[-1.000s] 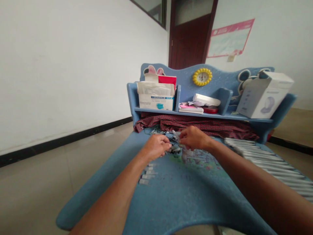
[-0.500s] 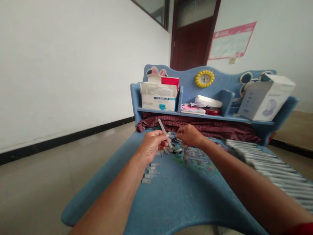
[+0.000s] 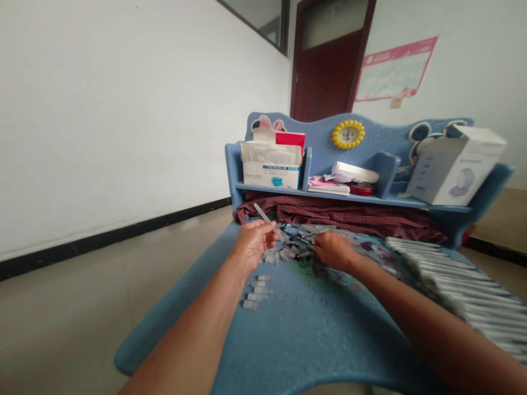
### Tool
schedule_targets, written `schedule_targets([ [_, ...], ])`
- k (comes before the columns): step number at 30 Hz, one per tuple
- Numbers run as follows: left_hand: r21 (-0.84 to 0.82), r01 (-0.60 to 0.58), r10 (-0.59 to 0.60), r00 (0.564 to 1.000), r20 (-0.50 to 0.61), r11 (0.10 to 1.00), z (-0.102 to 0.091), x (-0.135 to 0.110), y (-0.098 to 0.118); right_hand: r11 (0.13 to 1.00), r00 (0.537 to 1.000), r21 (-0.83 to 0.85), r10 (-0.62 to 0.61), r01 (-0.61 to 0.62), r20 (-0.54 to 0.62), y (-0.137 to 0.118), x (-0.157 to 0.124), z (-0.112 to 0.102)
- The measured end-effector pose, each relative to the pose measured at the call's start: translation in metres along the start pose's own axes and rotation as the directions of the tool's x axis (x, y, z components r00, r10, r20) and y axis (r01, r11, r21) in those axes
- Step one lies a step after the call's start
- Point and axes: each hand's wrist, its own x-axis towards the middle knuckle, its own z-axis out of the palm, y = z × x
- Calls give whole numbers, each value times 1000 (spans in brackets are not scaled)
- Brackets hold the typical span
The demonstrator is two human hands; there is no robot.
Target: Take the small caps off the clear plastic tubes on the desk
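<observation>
My left hand pinches a slim translucent white tube, like a pen barrel, which tilts up to the left. To its right, my right hand is closed low over the desk, beside several thin dark rods. Its fingertips are partly hidden, so what they grip cannot be made out. Small clear caps lie loosely heaped below the rods. Nearer to me, several similar caps form a short column beside my left forearm. Long whitish sticks lie side by side to the right of my right forearm.
The blue desk has a raised back shelf. On it stand a mask box, papers, a red tin and a white carton. A checked cloth lies bunched beneath the shelf.
My right hand has moved right and slightly down, away from my left hand, showing more of the rods and caps. The tube in my left hand now leans farther left.
</observation>
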Motion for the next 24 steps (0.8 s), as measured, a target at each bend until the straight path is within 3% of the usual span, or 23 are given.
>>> schedule_targets([
  [3, -98, -2, -4, 998, -58, 995, -4, 3, 1, 986, 998, 152, -61, 64, -25, 4, -18, -4],
  [6, -173, -26, 5, 993, -119, 985, -7, 5, 2, 915, 992, 383, -110, 128, -69, 7, -39, -5],
  [9, -183, -42, 15, 989, -147, 982, -8, 5, 2, 851, 989, 504, -124, 148, -81, 8, -54, -6],
  [16, -185, -18, 2, 996, -86, 983, -2, 1, 0, 720, 993, 686, -114, 99, -24, 7, -62, -8],
  [24, -161, -19, 15, 1000, -27, 987, 0, -2, 0, 493, 990, 870, -111, -16, 81, 5, -59, 1],
])
